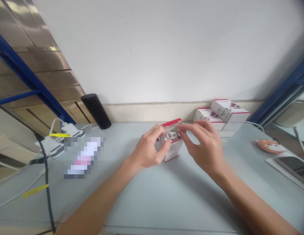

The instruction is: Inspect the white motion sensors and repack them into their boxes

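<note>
A small white box with red edges (173, 147) stands on the grey table (152, 195), its top flap up and a white insert showing inside. My left hand (149, 148) wraps round the box's left side, fingers closed on it. My right hand (205, 143) comes from the right, thumb and fingers pinching at the box's open top. What the right fingertips pinch is too small to name.
Three similar white and red boxes (221, 116) are stacked by the wall at the back right. A black cylinder (96, 110) stands back left. A power strip with plugs and cables (57, 140) lies at left. An orange animal-shaped pad (270, 146) and a phone (295, 166) lie at right.
</note>
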The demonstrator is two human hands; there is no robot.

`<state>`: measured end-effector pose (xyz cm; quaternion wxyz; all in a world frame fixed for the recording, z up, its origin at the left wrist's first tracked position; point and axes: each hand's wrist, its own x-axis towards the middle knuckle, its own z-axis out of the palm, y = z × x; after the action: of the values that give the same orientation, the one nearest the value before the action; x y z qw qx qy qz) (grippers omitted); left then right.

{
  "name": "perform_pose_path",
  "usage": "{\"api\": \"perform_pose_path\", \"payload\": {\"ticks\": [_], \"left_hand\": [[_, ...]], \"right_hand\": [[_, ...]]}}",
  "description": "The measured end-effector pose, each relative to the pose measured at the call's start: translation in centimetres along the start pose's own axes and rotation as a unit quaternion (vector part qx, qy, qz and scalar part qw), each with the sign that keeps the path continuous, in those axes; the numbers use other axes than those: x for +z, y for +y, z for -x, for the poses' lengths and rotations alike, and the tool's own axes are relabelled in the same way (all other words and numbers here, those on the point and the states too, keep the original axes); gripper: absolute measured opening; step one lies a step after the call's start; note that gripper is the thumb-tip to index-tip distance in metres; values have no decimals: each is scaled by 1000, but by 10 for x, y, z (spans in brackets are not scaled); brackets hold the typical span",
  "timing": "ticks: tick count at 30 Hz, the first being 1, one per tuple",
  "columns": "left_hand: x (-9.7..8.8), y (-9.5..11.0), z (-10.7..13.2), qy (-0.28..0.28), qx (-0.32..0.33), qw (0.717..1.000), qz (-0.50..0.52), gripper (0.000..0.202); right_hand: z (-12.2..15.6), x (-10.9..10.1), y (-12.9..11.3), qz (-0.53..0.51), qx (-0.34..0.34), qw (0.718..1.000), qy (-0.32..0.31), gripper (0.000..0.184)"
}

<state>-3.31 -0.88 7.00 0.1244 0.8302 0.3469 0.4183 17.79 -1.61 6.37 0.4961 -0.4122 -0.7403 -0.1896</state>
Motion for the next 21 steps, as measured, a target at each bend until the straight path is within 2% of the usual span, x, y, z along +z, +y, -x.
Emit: {"api": "perform_pose_path", "payload": {"ticks": [3,6,10,14,18,21], "left_hand": [[2,1,1,2,27,999,-16,9],[5,3,3,10,53,998,-31,10],[7,6,4,30,72,996,-41,10],[11,3,5,35,56,997,-26,12],[18,-9,8,55,-12,997,50,31],[22,-18,8,70,-46,990,111,46]], "right_hand": [[1,-3,0,28,-41,999,5,29],[0,-9,2,34,-58,998,-17,32],[-3,-17,5,22,-70,996,-56,23],[-3,-18,6,-7,-78,994,-80,20],[-2,-11,5,-58,-25,994,-87,23],[-1,-2,3,-126,75,989,-27,27]]}}
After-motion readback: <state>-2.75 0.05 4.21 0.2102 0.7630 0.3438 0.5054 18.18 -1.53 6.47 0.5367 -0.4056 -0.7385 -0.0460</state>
